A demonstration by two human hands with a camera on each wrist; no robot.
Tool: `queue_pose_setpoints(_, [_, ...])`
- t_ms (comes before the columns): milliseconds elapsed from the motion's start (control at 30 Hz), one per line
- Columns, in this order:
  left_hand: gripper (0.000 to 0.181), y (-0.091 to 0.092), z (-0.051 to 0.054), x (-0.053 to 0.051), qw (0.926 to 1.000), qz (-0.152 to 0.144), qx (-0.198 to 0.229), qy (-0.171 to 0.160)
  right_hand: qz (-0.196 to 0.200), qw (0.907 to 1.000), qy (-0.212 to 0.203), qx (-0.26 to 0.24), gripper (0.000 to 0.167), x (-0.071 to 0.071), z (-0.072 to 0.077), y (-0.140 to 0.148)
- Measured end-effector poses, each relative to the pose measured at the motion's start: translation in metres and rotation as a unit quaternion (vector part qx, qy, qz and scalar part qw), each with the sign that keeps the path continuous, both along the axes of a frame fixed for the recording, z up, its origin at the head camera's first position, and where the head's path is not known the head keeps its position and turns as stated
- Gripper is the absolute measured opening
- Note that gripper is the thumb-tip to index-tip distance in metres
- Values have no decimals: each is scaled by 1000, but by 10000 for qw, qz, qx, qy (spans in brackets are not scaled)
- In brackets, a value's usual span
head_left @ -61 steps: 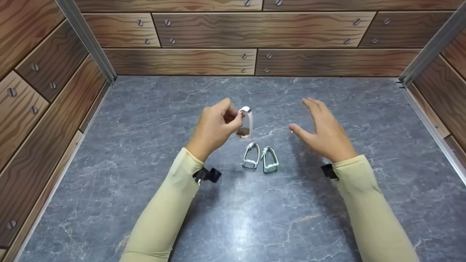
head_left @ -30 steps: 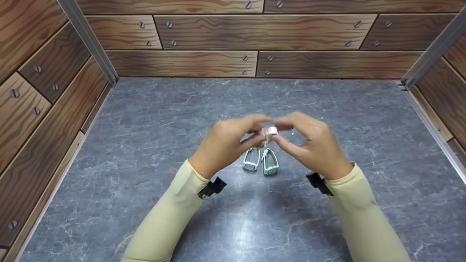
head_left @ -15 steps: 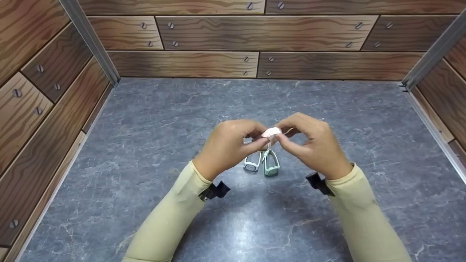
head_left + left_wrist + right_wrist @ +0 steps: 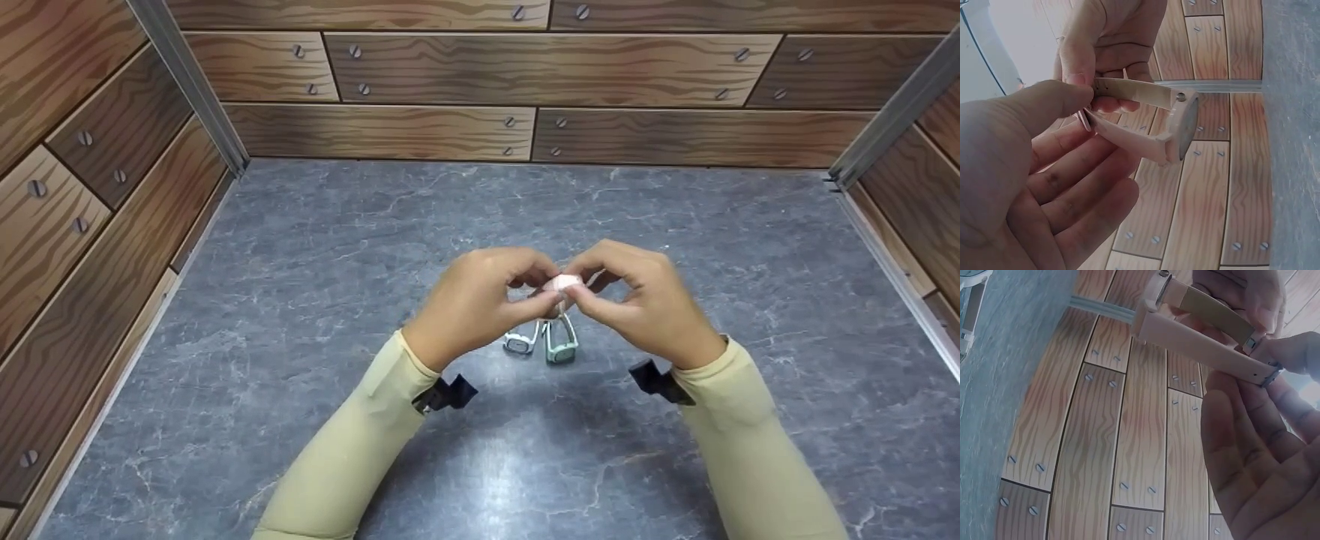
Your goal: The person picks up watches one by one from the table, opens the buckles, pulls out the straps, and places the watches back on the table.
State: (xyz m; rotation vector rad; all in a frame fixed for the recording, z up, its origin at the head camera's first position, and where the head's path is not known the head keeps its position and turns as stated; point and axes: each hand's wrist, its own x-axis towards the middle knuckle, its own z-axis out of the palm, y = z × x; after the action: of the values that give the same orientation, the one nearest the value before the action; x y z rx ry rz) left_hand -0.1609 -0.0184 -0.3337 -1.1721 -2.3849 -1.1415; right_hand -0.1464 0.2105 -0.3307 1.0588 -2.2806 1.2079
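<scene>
A pale pink wristwatch (image 4: 564,283) is held up between both hands above the table, its strap bent into a loop. My left hand (image 4: 480,296) pinches one strap end between thumb and fingers. The right hand (image 4: 637,289) pinches the other end, close beside it. In the left wrist view the watch case (image 4: 1184,126) hangs away from the fingertips. Small holes and a metal buckle show near the strap ends (image 4: 1252,371) in the right wrist view; fingers partly cover where the ends meet. Below the hands stand a white watch (image 4: 518,344) and a green watch (image 4: 561,354), their tops partly hidden.
The grey marbled tabletop (image 4: 337,247) is bounded by wood-patterned walls (image 4: 420,131) at the back and sides. Metal corner posts (image 4: 196,82) rise at the back corners. A small black camera (image 4: 450,391) sits on the left wrist and another (image 4: 658,381) on the right.
The left hand has brought the pink watch rightward and the right hand has come in to grip its strap. Lately both hands sink slightly and draw closer together. The white and green watches stay put.
</scene>
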Motion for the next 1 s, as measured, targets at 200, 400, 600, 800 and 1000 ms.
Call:
queue_pose_setpoints(200, [13,2,-1,0,9999,75,59,136,34,10000,-32,-8,20,-1,-1,0])
queue_pose_setpoints(400, [8,3,-2,0,9947,-209,652,-766,132,9989,-278,-350,18,-2,-2,0])
queue_pose_setpoints(600, [6,3,-2,1,9808,-528,1105,-1517,134,9967,-513,-610,17,-2,-1,1])
queue_pose_setpoints(800, [10,4,-1,1,9957,-204,308,-853,16,9997,-178,195,22,0,0,2])
queue_pose_setpoints(1000, [9,5,-4,0,9970,-255,149,-711,-2,9990,-42,437,19,-2,-3,1])
